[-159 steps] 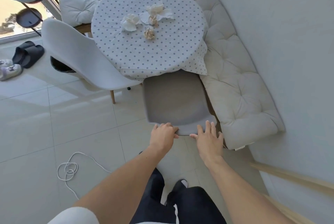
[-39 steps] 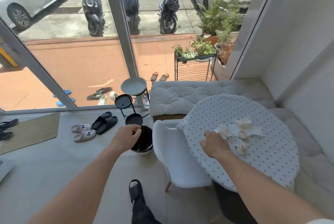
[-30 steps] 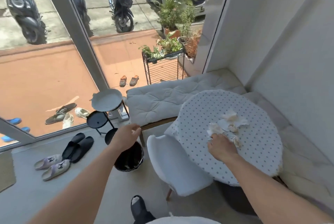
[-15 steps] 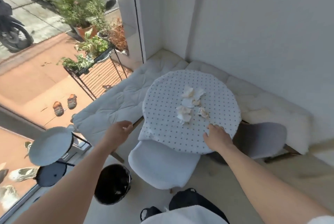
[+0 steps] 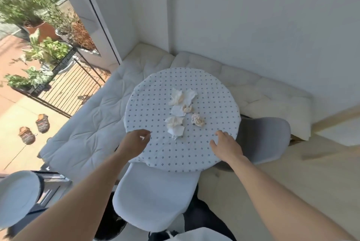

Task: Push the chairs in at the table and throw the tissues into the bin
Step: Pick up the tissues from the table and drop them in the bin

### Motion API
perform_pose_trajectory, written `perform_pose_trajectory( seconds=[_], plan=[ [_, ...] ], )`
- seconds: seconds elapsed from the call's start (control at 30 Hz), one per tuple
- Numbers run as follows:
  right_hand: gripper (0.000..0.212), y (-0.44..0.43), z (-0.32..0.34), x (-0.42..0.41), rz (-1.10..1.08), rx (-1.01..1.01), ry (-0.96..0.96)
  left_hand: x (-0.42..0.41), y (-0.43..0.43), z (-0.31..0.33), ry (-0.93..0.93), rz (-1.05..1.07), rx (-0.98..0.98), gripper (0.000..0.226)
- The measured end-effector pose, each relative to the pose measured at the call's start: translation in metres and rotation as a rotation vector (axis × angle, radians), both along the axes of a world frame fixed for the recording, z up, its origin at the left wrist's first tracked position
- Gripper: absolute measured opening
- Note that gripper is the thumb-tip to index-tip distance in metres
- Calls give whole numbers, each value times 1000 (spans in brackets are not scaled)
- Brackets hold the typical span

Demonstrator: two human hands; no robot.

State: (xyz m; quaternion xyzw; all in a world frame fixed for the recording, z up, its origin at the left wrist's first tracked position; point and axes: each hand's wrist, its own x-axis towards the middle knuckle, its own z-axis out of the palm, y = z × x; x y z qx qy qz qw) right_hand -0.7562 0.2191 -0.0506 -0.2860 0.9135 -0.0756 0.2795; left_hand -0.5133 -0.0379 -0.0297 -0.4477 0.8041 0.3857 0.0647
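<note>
A round table (image 5: 155, 149) with a dotted cloth stands in the corner. Several crumpled tissues (image 5: 176, 124) lie near its middle. A white chair (image 5: 155, 198) is tucked under the near edge, and a grey chair (image 5: 263, 139) sits at the right side. The black bin (image 5: 111, 223) shows only partly, below my left arm. My left hand (image 5: 134, 143) hovers over the table's left edge with loosely curled fingers, holding nothing. My right hand (image 5: 226, 145) hovers over the right edge, fingers apart, empty. Both hands are short of the tissues.
A cushioned bench (image 5: 87, 124) wraps the corner behind the table. A tiered stand with a white tray (image 5: 17, 196) is at lower left. A glass wall with plants (image 5: 44, 50) and sandals (image 5: 33, 127) outside lies to the left. White walls close the corner.
The view has swung to face the table squarely. My left hand has moved from beside the table to over its left edge. My right hand stays near the right edge.
</note>
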Motion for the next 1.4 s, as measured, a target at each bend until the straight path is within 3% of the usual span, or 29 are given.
perform_pose_trajectory(
  seconds=[0.37,0.63,0.87,0.97,1.17,1.4],
  plan=[
    [59,-80,-63,-89,72,48,-113,-100,-40,-79,-107,-36,62,40],
    [69,-122,-102,-106,110,2,-218,-156,-48,-130,-182,-56,42,69],
    [64,-132,-136,-109,152,-27,-254,-187,-42,-169,-297,-97,59,96],
    [61,-132,-151,-109,150,-44,-248,-194,-35,-179,-339,-81,33,87],
    [53,-133,-169,-106,178,-32,-156,-197,-36,-187,-309,6,-27,21],
    [41,-133,-159,-97,114,-73,-117,-165,-40,-170,-179,117,-14,12]
  ],
)
